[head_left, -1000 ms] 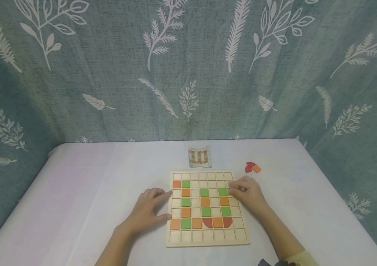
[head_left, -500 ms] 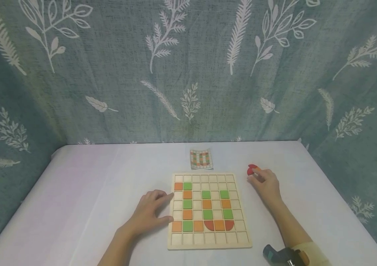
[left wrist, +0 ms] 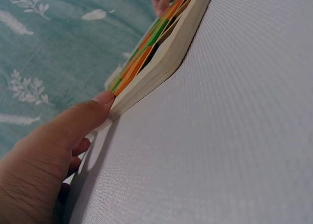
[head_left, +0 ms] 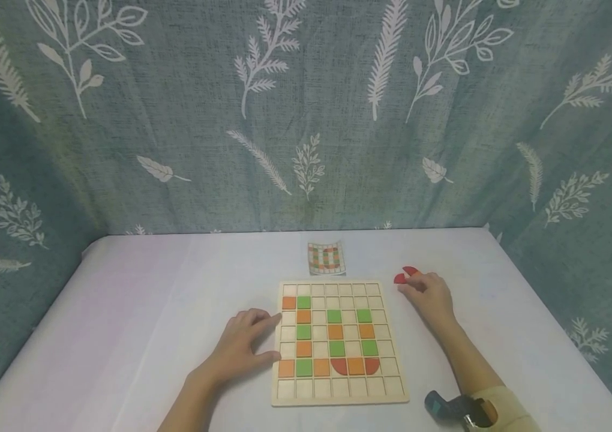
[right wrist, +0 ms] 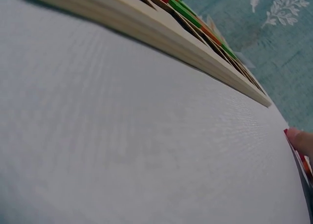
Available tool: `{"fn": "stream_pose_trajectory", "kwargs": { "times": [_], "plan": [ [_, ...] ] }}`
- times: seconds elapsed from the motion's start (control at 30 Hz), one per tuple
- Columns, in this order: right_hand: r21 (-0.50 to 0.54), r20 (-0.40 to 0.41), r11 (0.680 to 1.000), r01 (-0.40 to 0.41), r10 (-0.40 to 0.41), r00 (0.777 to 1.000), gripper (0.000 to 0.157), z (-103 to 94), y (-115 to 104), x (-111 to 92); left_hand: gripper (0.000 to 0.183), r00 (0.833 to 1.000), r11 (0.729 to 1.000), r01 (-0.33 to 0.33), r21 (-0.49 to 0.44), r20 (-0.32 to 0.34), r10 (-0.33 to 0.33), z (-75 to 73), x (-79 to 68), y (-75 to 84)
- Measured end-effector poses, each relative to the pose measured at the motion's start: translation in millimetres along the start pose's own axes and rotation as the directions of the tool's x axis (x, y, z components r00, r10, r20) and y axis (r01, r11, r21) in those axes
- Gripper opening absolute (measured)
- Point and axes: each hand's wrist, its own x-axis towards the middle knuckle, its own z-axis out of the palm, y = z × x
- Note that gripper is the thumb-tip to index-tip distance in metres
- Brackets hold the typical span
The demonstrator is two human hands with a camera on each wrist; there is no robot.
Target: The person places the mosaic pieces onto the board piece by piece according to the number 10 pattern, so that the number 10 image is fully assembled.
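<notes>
A wooden grid board (head_left: pixel 338 393) lies on the table, holding orange square tiles (head_left: pixel 356 366), green square tiles (head_left: pixel 303 332) and two red quarter-circle tiles (head_left: pixel 340 366) low in the grid. My left hand (head_left: pixel 238 348) rests against its left edge, thumb and index finger spread apart. In the left wrist view the thumb (left wrist: pixel 80 119) touches the rim. Beyond the board's upper right, my right hand (head_left: pixel 429 299) pinches a loose red quarter-circle tile (head_left: pixel 399 279) at its fingertips. Another red tile (head_left: pixel 410 270) lies just behind, and an orange tile (head_left: pixel 416 274) is partly hidden by the fingers.
A small picture card (head_left: pixel 326 258) showing a coloured grid lies behind the board. White cloth covers the table (head_left: pixel 176 282). A leaf-patterned green curtain (head_left: pixel 203 120) hangs at the back and sides. A dark device (head_left: pixel 454 408) is strapped to the right wrist.
My right hand has left the board's right edge for the loose tiles. One red quarter-circle tile has shifted slightly left with the fingers. My left hand stays at the board's edge.
</notes>
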Motion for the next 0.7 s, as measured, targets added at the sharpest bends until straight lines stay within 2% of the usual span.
{"fn": "stream_pose_trajectory", "kwargs": {
  "times": [0.3,0.7],
  "plan": [
    [-0.121,0.009,0.989,0.083,-0.082,0.997,0.044,1.1,-4.4,4.4,0.066,1.0,1.0,-0.007,0.004,0.002,0.007,2.0,0.5,-1.4],
    [-0.181,0.081,0.97,0.163,-0.15,0.985,0.036,7.6,-9.3,2.2,0.064,1.0,1.0,-0.011,0.017,-0.005,0.011,0.5,0.5,-0.9]
  ]
}}
